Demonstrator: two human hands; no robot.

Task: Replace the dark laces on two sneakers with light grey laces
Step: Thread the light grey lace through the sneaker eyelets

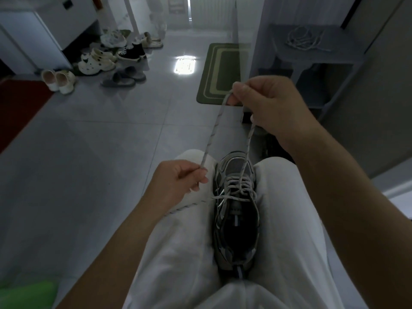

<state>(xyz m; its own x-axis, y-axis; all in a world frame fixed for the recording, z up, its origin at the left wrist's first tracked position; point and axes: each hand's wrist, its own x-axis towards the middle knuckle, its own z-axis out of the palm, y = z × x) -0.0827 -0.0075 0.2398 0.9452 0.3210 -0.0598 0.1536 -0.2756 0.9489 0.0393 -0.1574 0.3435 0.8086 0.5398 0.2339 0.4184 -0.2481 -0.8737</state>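
Note:
A grey sneaker (236,210) is wedged upright between my knees, toe pointing away from me. A light grey speckled lace (214,128) runs criss-cross through its eyelets. My right hand (269,108) holds the lace high above the toe, one strand rising from the eyelets into my fingers. From there the lace slopes down to my left hand (180,179), which pinches its tip beside the sneaker. Another end of the lace (189,206) trails over my left thigh. A second light lace (305,40) lies coiled on a grey bench at the upper right.
The grey bench (334,54) stands close on the right, a green mat (223,74) on the tiled floor ahead. Several shoes and slippers (104,61) are scattered by a white cabinet at the far left. A green object (26,293) sits at the bottom left.

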